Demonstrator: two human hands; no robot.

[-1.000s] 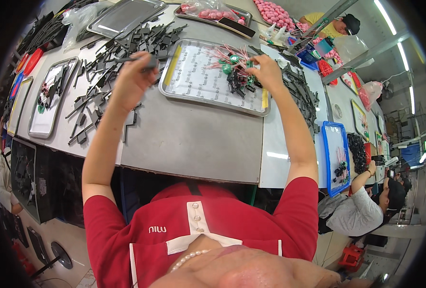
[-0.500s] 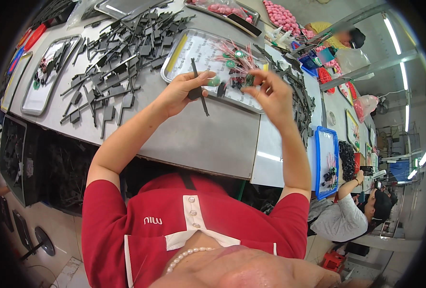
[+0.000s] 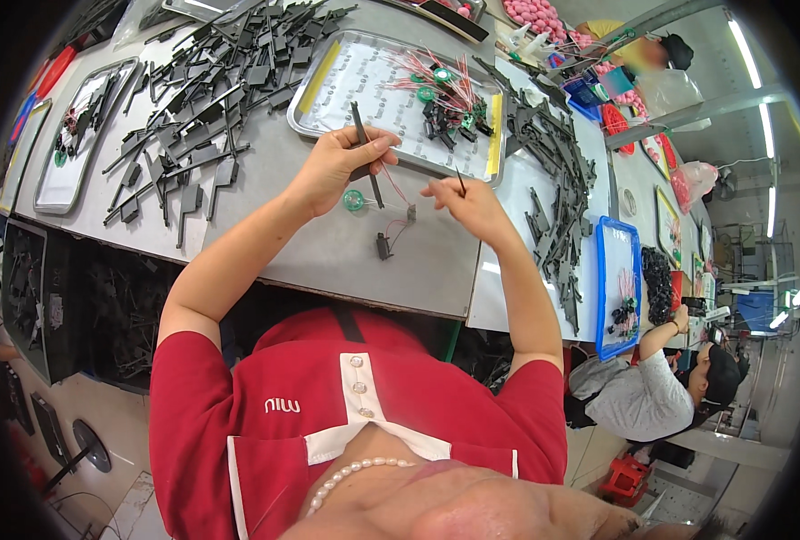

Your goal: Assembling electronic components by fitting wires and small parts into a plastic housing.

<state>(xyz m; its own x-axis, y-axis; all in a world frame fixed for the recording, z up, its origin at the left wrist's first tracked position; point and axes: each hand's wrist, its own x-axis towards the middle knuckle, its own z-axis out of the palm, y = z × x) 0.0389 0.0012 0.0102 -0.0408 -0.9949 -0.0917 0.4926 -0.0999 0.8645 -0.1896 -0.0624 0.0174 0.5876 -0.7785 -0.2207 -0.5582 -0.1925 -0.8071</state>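
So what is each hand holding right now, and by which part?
The left hand grips a long black plastic strip near its middle. The right hand pinches a thin dark piece by its lower end.

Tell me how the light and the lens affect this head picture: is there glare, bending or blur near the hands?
Head view: ceiling tube lights burn bright at upper right; soft glare lies on the grey table and the metal tray. The table edges bend toward the black rim. The left hand with its black strip and the right hand are sharp.
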